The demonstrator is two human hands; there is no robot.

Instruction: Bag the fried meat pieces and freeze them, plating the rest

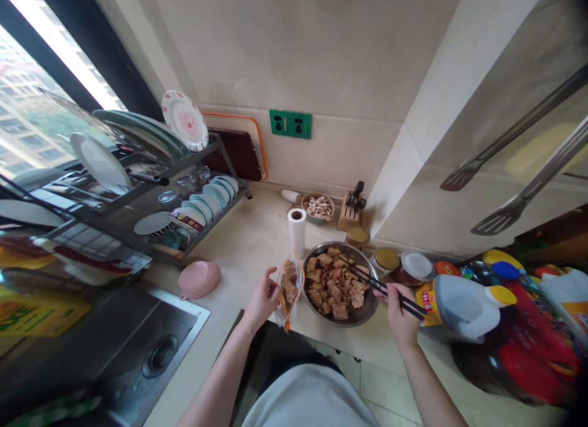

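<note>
My left hand (263, 298) grips the side of a clear zip bag (298, 274) with an orange zip edge, its mouth spread apart. Inside the bag lie brown chunks of food (289, 286). Right beside it stands a round metal bowl (316, 313), filled with more brown, crumbly food chunks (333, 284) that look like cooked meat. Black chopsticks (374, 283) are held in my right hand (400, 313) at the bowl's right side. Their tips reach over the chunks; whether they pinch a piece I cannot tell.
Behind the bag stands a white roll (297, 234), near a small bowl of pale pieces (318, 207) and a knife block (350, 211). Jars and an oil jug (463, 307) crowd the right. Leftward are pink plates (199, 279), a dish rack (202, 231) and the sink (177, 317).
</note>
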